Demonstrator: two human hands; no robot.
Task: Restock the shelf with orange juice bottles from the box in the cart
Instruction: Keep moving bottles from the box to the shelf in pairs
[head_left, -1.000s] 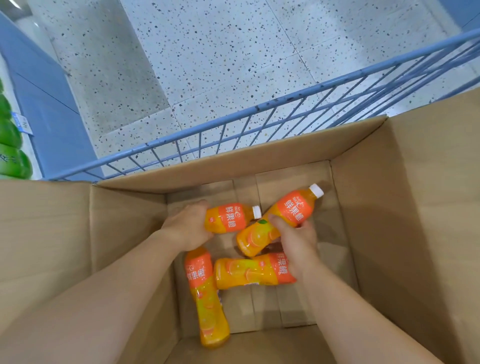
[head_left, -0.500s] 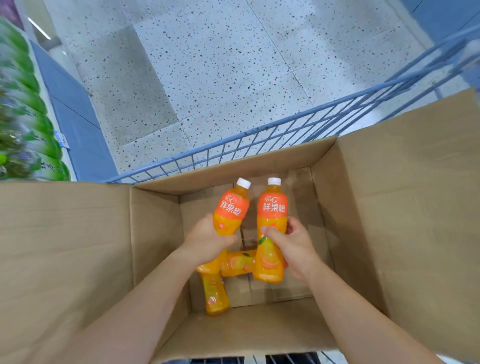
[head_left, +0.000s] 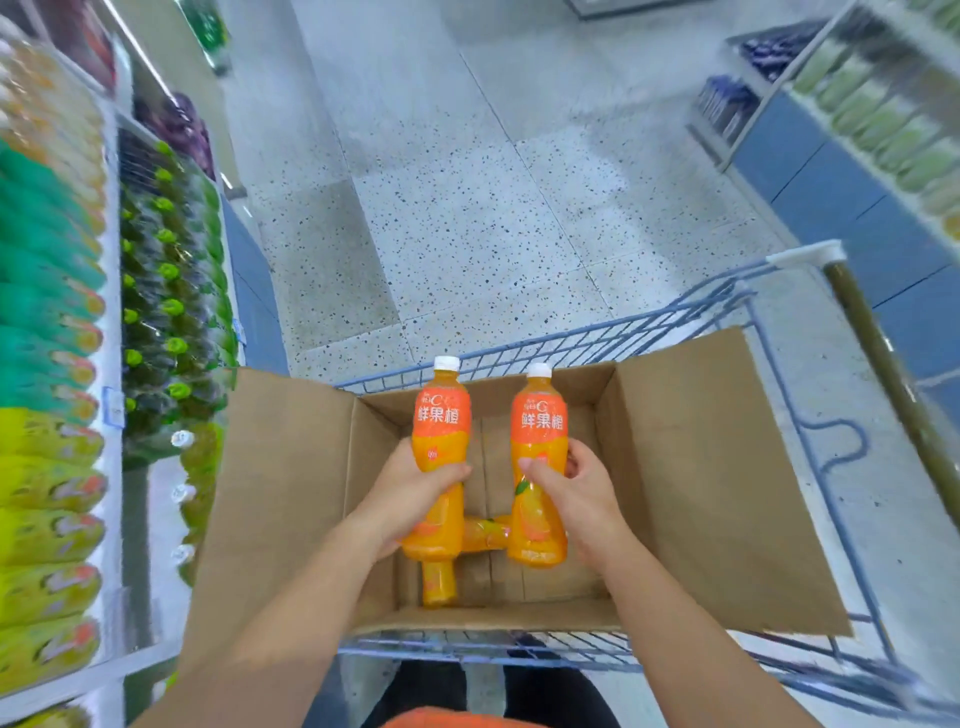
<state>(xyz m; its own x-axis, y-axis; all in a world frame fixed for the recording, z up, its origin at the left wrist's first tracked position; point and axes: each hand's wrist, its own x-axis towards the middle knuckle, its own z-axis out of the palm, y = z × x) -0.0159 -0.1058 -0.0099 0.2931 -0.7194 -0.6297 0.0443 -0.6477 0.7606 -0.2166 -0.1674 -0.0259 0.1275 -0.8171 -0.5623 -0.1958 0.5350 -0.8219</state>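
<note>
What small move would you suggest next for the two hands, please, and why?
Probably swing both left toward the shelf: the left hand grips the left bottle, the right hand the right bottle, both upright over the open box.

Left hand (head_left: 410, 493) and right hand (head_left: 576, 496) forward, fingers (head_left: 575, 458) curled in grips, forearms outstretched.
</note>
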